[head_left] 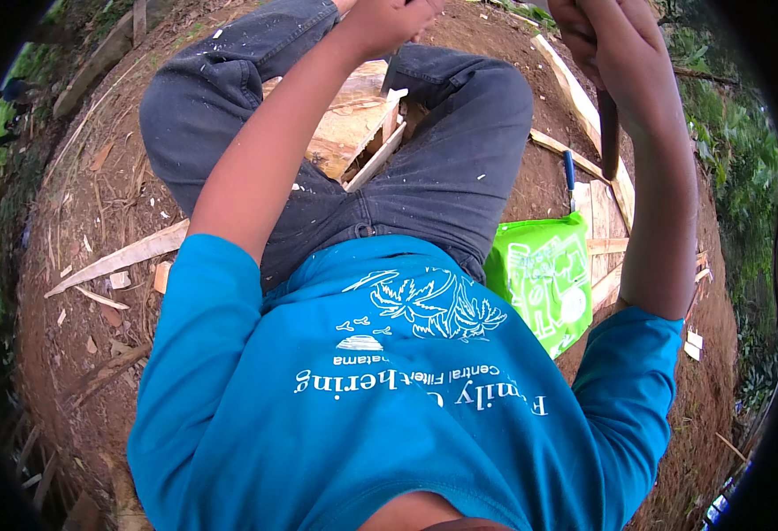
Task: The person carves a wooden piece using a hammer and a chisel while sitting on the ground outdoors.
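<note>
My left hand [393,25] is closed at the top edge of the view, above the wood between my legs. From beneath it a narrow dark blade [390,73], like a chisel's, points down at the wood; its upper end is hidden in my fist. My right hand [608,42] is raised at the upper right, its fingers wrapped round a brown wooden tool handle [609,137]. The other end of that tool is out of view. A pale piece of wood [340,142] lies between my bent legs, with a recess and raised slats near its right side.
Beside my right hip lies a bright green printed bag [541,279]. A blue-handled tool [569,173] stands at its top edge. Long pale wood strips [574,93] and boards [603,217] lie to the right. A pointed split plank [128,257] and chips rest on the brown soil at left.
</note>
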The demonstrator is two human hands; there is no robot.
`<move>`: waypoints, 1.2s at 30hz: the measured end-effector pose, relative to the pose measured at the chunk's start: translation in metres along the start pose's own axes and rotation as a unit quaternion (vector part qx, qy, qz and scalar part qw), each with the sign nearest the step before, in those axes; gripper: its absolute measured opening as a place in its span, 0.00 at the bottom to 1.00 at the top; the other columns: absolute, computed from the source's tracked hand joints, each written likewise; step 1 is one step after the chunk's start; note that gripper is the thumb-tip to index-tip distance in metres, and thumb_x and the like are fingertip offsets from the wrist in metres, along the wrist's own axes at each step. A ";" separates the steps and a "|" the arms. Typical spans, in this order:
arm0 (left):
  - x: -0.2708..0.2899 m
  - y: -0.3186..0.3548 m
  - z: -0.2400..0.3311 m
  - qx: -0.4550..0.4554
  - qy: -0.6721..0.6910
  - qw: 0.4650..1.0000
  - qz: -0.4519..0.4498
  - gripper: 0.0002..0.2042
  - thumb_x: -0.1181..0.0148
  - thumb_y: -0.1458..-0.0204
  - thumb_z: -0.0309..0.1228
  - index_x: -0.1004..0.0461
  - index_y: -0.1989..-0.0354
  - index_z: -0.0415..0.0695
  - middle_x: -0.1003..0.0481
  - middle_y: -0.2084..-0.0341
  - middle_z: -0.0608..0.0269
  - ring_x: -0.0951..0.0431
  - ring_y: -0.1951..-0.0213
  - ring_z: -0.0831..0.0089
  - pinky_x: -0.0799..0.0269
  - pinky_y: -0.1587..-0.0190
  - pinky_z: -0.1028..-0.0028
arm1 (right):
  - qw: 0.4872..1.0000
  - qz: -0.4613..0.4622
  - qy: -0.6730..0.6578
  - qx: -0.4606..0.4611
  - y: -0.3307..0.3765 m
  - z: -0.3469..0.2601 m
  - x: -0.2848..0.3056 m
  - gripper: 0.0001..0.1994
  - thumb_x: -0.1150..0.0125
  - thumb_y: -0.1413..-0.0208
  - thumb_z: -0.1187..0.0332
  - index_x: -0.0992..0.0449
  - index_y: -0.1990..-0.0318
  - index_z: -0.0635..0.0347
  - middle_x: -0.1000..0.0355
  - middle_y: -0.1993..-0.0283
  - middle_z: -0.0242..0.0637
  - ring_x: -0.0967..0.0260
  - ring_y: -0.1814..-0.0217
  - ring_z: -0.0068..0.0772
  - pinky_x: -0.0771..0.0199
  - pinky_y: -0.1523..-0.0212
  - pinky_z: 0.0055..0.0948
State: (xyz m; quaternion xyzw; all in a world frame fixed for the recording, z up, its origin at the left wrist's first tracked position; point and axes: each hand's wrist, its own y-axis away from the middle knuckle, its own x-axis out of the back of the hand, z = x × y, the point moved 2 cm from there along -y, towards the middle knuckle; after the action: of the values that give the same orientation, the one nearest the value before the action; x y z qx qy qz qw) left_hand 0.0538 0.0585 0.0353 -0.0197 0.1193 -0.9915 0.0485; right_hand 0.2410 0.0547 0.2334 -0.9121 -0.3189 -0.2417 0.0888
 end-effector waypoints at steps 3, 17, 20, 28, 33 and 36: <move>0.022 -0.009 -0.019 0.066 0.106 0.991 0.052 0.07 0.45 0.33 0.34 0.34 0.61 0.47 0.32 0.80 0.70 0.30 0.82 0.80 0.34 0.80 0.77 | 0.999 -0.005 0.027 -0.017 0.005 0.009 -0.010 0.16 0.56 0.24 0.58 0.27 0.54 0.60 0.46 0.76 0.19 0.52 0.79 0.13 0.50 0.78 0.19; 0.012 0.019 0.028 -0.082 -0.044 0.995 0.038 0.08 0.42 0.33 0.33 0.33 0.58 0.44 0.33 0.77 0.73 0.33 0.77 0.84 0.35 0.74 0.77 | 0.998 -0.047 -0.026 -0.027 0.024 0.019 0.011 0.15 0.56 0.24 0.62 0.28 0.53 0.64 0.47 0.77 0.20 0.53 0.78 0.13 0.51 0.78 0.19; 0.013 0.023 0.023 -0.056 -0.020 0.997 0.043 0.08 0.42 0.33 0.33 0.33 0.57 0.43 0.34 0.77 0.74 0.34 0.77 0.84 0.36 0.74 0.77 | 0.998 -0.056 -0.016 0.009 0.024 0.017 0.006 0.15 0.57 0.24 0.61 0.28 0.53 0.65 0.46 0.77 0.20 0.52 0.79 0.12 0.51 0.79 0.18; 0.006 0.020 0.022 -0.064 -0.071 0.995 0.025 0.09 0.40 0.34 0.33 0.32 0.56 0.43 0.33 0.76 0.73 0.33 0.75 0.83 0.37 0.72 0.76 | 0.995 -0.039 -0.013 0.093 0.024 0.008 0.015 0.16 0.58 0.24 0.59 0.28 0.53 0.63 0.45 0.78 0.19 0.51 0.80 0.12 0.49 0.80 0.18; 0.005 0.017 0.022 -0.096 -0.113 0.989 0.013 0.11 0.40 0.35 0.36 0.32 0.56 0.42 0.32 0.74 0.69 0.32 0.71 0.78 0.34 0.68 0.72 | 0.969 -0.002 0.192 0.157 -0.008 0.049 -0.012 0.18 0.57 0.25 0.57 0.25 0.57 0.62 0.38 0.73 0.28 0.39 0.70 0.20 0.36 0.68 0.26; 0.012 0.016 0.017 -0.089 -0.138 0.986 0.032 0.12 0.41 0.35 0.37 0.32 0.55 0.42 0.31 0.73 0.66 0.30 0.69 0.76 0.33 0.65 0.71 | 0.990 0.013 0.112 0.086 -0.012 0.044 -0.013 0.19 0.56 0.26 0.55 0.25 0.57 0.62 0.35 0.70 0.30 0.37 0.68 0.24 0.33 0.65 0.29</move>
State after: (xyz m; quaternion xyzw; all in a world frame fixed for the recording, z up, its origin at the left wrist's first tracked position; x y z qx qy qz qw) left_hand 0.0440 0.0380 0.0479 -0.1566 0.1999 -0.9626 0.0946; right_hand 0.2412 0.0706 0.1888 -0.8725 -0.3147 -0.3126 0.2050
